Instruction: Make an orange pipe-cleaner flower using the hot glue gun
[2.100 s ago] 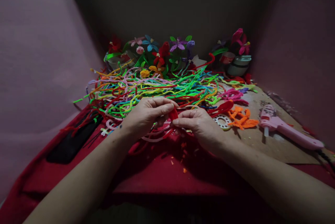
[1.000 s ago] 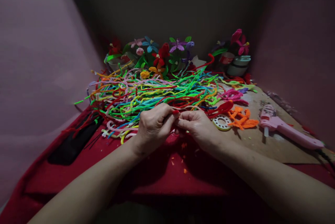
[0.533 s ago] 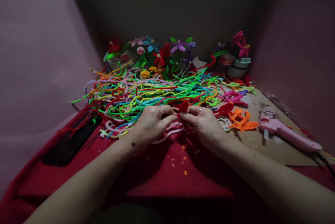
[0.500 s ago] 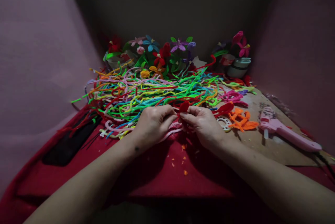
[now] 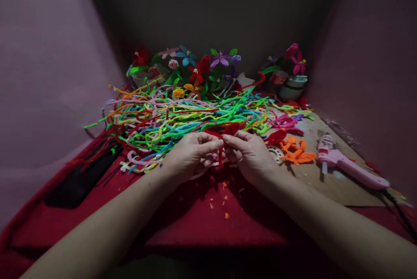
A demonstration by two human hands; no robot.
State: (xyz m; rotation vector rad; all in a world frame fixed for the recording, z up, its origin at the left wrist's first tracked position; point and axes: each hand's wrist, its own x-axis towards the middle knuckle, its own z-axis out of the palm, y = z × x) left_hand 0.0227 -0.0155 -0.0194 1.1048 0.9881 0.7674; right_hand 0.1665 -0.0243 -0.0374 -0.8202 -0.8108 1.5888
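My left hand (image 5: 192, 153) and my right hand (image 5: 249, 153) meet at the near edge of a heap of coloured pipe cleaners (image 5: 182, 114). Both are closed in a pinch on a red pipe cleaner piece (image 5: 232, 128). Its wider looped part shows above the fingertips, and a thin red end hangs down between the hands. The fingertips nearly touch. Another red looped piece (image 5: 276, 137) lies just right of my right hand, beside a white ring with holes (image 5: 276, 154) and an orange pipe cleaner piece (image 5: 297, 151).
A pink glue gun (image 5: 352, 168) lies on a brown board (image 5: 325, 192) at the right. A black phone-like slab (image 5: 76, 181) rests at the left. Pipe cleaner flowers (image 5: 198, 68) and a jar (image 5: 294, 87) stand behind the heap. Orange scraps (image 5: 226, 216) dot the red cloth (image 5: 195, 231).
The red piece has turned: its looped part now leans to the right and a thin end hangs below the fingers. The view has shifted slightly.
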